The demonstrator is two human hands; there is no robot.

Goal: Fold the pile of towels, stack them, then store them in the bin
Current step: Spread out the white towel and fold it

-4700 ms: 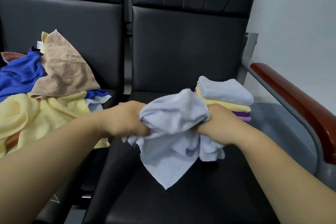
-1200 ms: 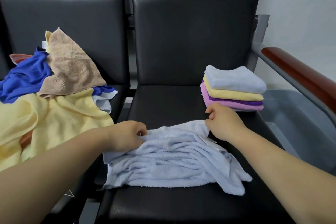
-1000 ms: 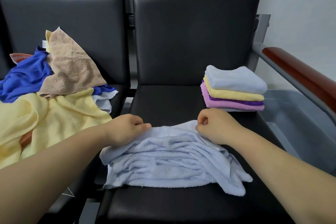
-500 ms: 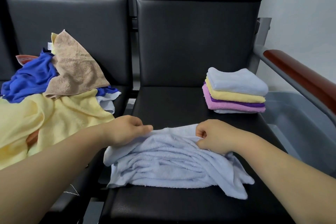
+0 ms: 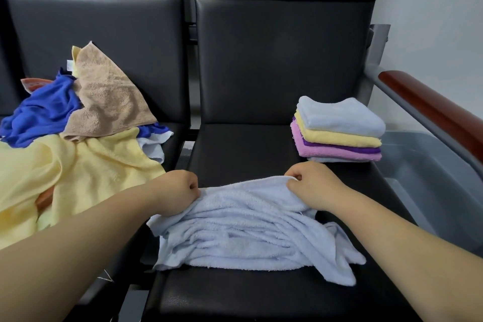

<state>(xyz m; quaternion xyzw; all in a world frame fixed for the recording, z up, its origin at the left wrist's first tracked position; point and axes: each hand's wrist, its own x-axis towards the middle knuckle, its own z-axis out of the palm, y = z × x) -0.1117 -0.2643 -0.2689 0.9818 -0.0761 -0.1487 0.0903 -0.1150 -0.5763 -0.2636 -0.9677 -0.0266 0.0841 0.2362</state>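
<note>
On the near half of the right-hand seat (image 5: 243,149) lies a pale blue towel (image 5: 251,230), crumpled and ridged with wrinkles, one corner trailing toward the near right. The left hand (image 5: 180,189) pinches its far edge at the left, fingers curled round the cloth. The right hand (image 5: 311,184) pinches the same edge further right, fingertips nipped on the hem. Between them that edge stands a little raised.

I'd say this is the spreading-out step for this towel: it is gripped but not yet flat, and no fold has been made. The next move, to my eye, calls for drawing the hands apart to pull the cloth taut and smooth, then carrying that edge over to the near one.

Near the right hand, at the far right of the seat, sits a stack of folded towels (image 5: 339,131), blue on top, then yellow, purple and pink. A grey bin (image 5: 423,178) stands off the seat's right side, below the wooden armrest (image 5: 431,107). On the left seat (image 5: 174,146) is a heap of unfolded towels (image 5: 78,154), yellow, tan and deep blue.
</note>
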